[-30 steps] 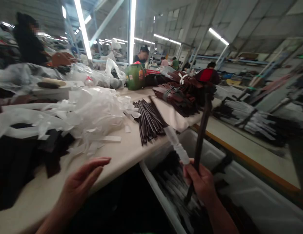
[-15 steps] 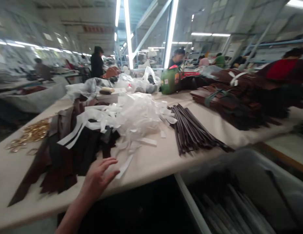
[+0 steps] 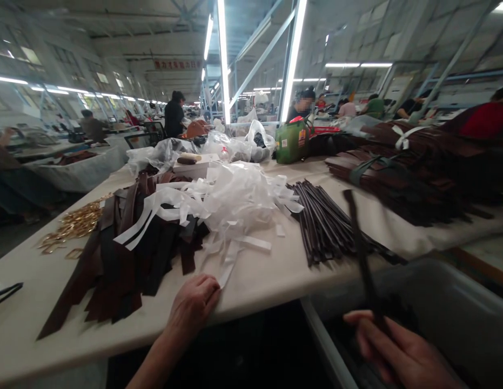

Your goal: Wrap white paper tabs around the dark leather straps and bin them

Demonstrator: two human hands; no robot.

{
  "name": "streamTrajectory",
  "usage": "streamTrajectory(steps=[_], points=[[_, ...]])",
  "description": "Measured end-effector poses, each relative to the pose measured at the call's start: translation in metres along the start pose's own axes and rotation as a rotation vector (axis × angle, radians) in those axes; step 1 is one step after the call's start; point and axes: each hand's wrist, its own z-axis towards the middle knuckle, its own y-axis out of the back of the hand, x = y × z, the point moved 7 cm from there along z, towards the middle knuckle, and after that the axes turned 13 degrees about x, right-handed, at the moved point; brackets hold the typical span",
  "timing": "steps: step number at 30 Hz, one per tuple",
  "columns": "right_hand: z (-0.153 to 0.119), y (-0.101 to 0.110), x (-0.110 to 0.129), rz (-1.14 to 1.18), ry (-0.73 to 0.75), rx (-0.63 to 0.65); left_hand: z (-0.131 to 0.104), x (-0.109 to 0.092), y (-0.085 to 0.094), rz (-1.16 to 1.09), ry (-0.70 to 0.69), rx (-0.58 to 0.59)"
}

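My left hand (image 3: 196,302) rests at the table's front edge with its fingers curled together. Their tips meet the lower end of a white paper strip (image 3: 230,262); whether they pinch it I cannot tell. Over the grey bin at the lower right, my right hand (image 3: 391,346) is closed around a dark brown leather strip (image 3: 361,254) that stands up from it, blurred. A pile of dark strap-like strips (image 3: 322,224) lies on the table behind that leather strip. Crumpled white paper strips (image 3: 235,194) cover part of a heap of flat brown leather pieces (image 3: 125,259).
Gold metal buckles (image 3: 79,221) are scattered at the left of the table (image 3: 275,281). Tied leather bundles (image 3: 381,167) and a green container (image 3: 292,140) stand farther back. The grey bin (image 3: 457,292) sits below the right front edge. Several people work in the background.
My left hand has moved right and its spread fingers have curled in at the table edge. My right hand has come into view with the leather strip. The view has shifted slightly.
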Motion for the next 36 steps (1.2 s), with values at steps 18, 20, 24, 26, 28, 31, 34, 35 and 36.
streamTrajectory(steps=[18, 20, 24, 26, 28, 31, 34, 35, 36], points=[[0.12, -0.196, 0.092, 0.126, 0.14, 0.476, 0.006, -0.015, -0.007, -0.6, 0.144, -0.042], [0.12, -0.188, 0.097, 0.111, 0.168, 0.462, 0.011, -0.005, -0.02, -0.865, 0.278, 0.087], [0.118, -0.179, 0.109, 0.077, 0.222, 0.441, 0.024, -0.02, -0.048, -1.184, 0.313, 0.401], [0.114, -0.173, 0.116, 0.054, 0.257, 0.426, 0.03, -0.028, -0.056, -1.29, 0.322, 0.435], [0.106, -0.162, 0.123, 0.026, 0.298, 0.39, 0.035, -0.03, -0.061, -1.433, 0.373, 0.374], [0.088, -0.134, 0.124, 0.011, 0.326, 0.329, 0.042, -0.023, -0.059, -1.688, 0.514, 0.118], [0.067, -0.1, 0.11, -0.03, 0.33, 0.23, 0.047, -0.016, -0.051, -1.896, 0.672, -0.184], [0.059, -0.089, 0.104, -0.076, 0.34, 0.187, 0.049, -0.016, -0.048, -1.959, 0.71, -0.258], [0.05, -0.08, 0.098, -0.127, 0.355, 0.148, 0.052, -0.017, -0.045, -2.023, 0.731, -0.314]])
